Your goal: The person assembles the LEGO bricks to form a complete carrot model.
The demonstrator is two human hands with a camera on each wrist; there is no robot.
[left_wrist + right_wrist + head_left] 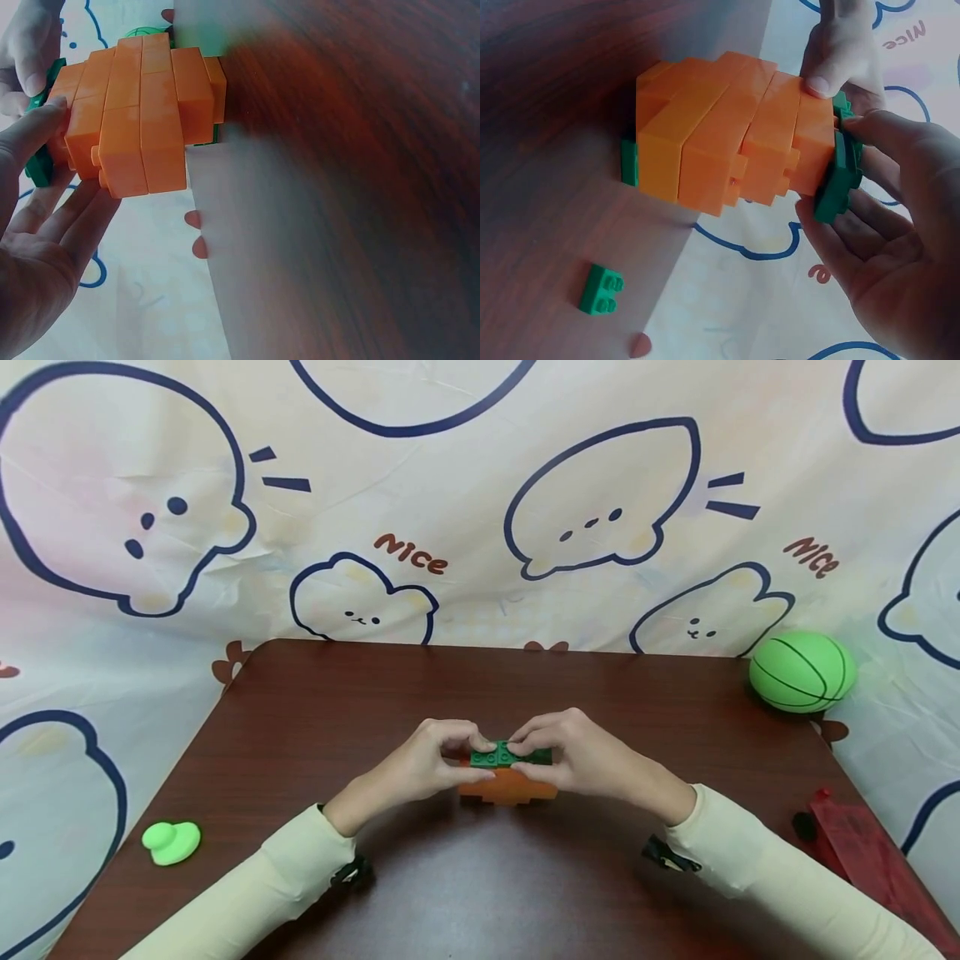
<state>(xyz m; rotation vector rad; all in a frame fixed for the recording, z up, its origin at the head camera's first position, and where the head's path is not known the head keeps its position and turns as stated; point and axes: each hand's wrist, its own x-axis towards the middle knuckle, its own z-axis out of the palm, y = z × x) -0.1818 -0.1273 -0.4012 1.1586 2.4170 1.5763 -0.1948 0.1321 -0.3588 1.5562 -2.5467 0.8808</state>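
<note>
A stepped block model (507, 787) of orange toy bricks stands on the table in front of me, with green bricks (485, 759) along its top. My left hand (427, 762) grips the model's upper left end between thumb and fingers. From the opposite side my right hand (588, 758) pinches the green top bricks (841, 174), its thumb and fingers on either face. Some green (629, 162) shows at the model's base in the right wrist view. That view also has a loose two-stud green brick (600, 289) lying on the table.
A green ball (802, 672) sits at the table's far right corner. Near the left edge lies a small light-green toy (172, 843). A red translucent item (873, 860) lies along the right edge. A patterned cloth (480, 510) hangs behind the brown table (337, 693).
</note>
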